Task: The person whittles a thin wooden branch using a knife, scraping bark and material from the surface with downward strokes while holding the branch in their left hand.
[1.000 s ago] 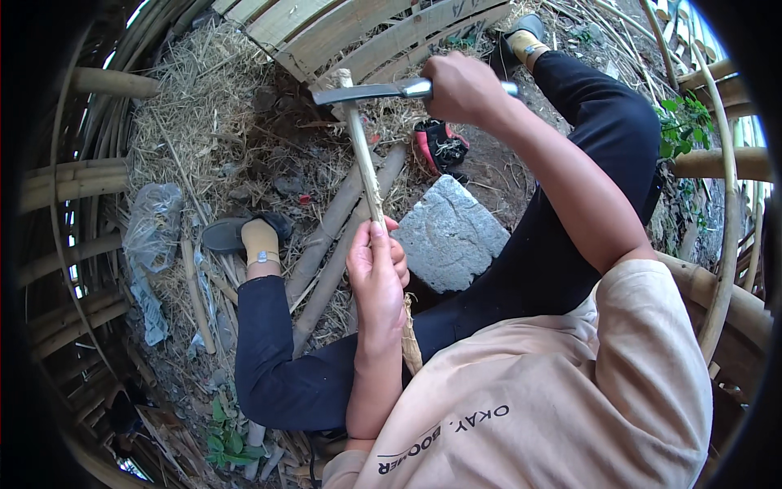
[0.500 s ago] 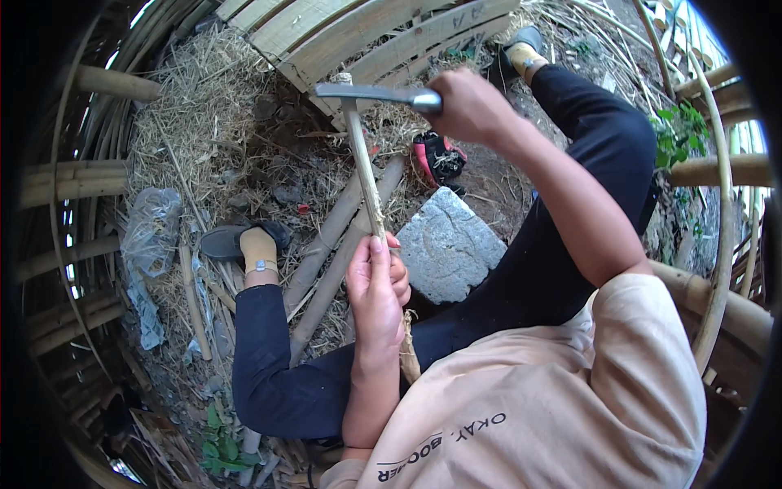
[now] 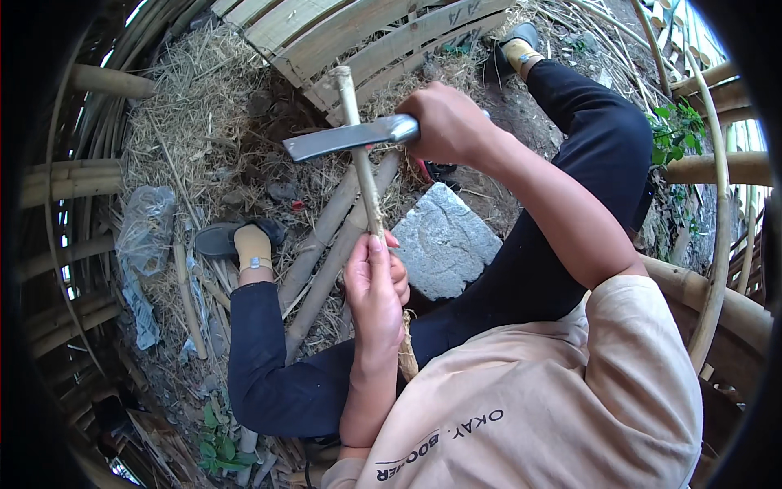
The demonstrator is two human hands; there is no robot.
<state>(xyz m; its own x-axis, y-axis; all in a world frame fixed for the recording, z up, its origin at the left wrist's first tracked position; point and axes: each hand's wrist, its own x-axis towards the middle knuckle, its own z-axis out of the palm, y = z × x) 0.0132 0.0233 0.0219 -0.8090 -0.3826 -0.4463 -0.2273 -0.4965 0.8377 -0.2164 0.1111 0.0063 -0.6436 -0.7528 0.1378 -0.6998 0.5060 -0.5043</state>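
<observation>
My left hand point(image 3: 377, 277) is closed around a pale wooden stick point(image 3: 369, 196), which stands out away from me at a slight tilt. Below the hand its lower end shows frayed, rough bark near my lap. In my right hand point(image 3: 450, 126) is a knife with a broad, straight metal blade point(image 3: 326, 142) and a rounded metal collar. The fingers are wrapped round its handle, which is mostly hidden. The blade lies across the stick between its far end and my left hand; whether the edge touches the wood, I cannot tell.
A rough grey stone block point(image 3: 446, 242) sits between my legs. Bamboo poles point(image 3: 322, 259) lie beside it on straw-strewn ground. Beyond is a slatted wooden crate point(image 3: 305, 41). A clear plastic bag point(image 3: 147, 231) lies left, and bamboo rails point(image 3: 721, 169) stand right. The blade partly screens a red-and-black object point(image 3: 437, 172).
My right hand has drawn the knife down the stick toward me, and the blade now shows more of its flat face. The left hand keeps its grip in nearly the same place.
</observation>
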